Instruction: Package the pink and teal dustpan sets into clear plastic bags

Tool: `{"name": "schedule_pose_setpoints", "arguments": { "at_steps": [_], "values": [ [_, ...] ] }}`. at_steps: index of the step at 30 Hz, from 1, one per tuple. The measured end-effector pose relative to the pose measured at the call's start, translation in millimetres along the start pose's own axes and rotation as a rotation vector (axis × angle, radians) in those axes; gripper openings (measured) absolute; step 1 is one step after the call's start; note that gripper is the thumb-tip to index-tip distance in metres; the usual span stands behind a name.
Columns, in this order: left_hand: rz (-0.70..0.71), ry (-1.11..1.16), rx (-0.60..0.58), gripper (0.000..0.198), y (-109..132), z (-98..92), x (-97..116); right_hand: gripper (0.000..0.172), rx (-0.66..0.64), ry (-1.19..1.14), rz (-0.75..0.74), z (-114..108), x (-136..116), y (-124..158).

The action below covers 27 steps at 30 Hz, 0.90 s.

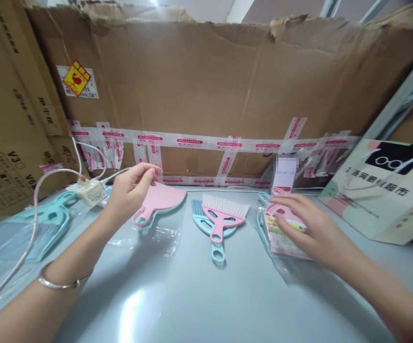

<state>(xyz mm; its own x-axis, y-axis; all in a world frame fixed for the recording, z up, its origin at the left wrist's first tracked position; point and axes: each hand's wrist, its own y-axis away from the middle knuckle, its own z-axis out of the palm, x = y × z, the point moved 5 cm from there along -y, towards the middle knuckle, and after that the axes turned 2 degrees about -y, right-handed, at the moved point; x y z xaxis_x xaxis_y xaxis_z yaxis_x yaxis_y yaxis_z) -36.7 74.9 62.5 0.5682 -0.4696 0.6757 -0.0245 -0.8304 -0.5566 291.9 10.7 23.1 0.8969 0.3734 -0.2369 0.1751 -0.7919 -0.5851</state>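
My left hand [132,190] is closed, thumb and fingers pressed together, at the rear left edge of a pink dustpan [165,195]. Whatever is in that pinch, if anything, is hidden. A teal dustpan [170,209] shows beneath the pink one, with clear plastic wrap around them. In the middle, a pink brush [221,216] with white bristles lies across a blue brush [218,252]. My right hand [308,228] is open, thumb and fingers apart, over a plastic-wrapped pink and teal dustpan set [274,238]; whether it touches the wrap, I cannot tell.
A wrapped teal dustpan [54,219] lies at the left beside a white adapter [92,191] and its cable [35,209]. A large taped carton [192,85] stands along the back. A phone-like screen [284,174] leans there. At the right stands a paper bag [374,190].
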Motion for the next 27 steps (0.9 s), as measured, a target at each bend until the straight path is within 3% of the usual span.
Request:
{"name": "schedule_pose_setpoints", "arguments": {
  "at_steps": [2, 4, 8, 12, 17, 22, 27],
  "values": [
    [0.008, -0.213, -0.032, 0.039, -7, -11.4, -11, 0.031, -0.22, -0.069, -0.059, 26, -28, -21],
    [-0.071, -0.412, -0.106, 0.047, -13, -18.4, -29, 0.033, -0.402, -0.066, -0.139, 53, -47, -32],
    [-0.3, -0.755, -0.277, 0.063, -18, -28.4, -68, 0.051, -0.557, 0.012, -0.228, 94, -47, -29],
    [-0.302, -0.849, -0.463, 0.054, -13, -24.1, -76, 0.05, -0.518, 0.044, -0.167, 104, -23, -18],
    [-0.284, -0.785, -0.668, 0.046, 6, 0.9, -58, 0.036, -0.421, 0.067, -0.201, 102, -15, -22],
    [-0.254, -0.81, -0.668, 0.037, 12, 11.0, -58, 0.023, -0.382, 0.161, -0.259, 103, -24, -28],
    [-0.2, -0.912, -0.523, 0.025, 2, -1.2, -64, 0.012, -0.275, 0.105, -0.249, 94, -25, -31]
  ]
}}
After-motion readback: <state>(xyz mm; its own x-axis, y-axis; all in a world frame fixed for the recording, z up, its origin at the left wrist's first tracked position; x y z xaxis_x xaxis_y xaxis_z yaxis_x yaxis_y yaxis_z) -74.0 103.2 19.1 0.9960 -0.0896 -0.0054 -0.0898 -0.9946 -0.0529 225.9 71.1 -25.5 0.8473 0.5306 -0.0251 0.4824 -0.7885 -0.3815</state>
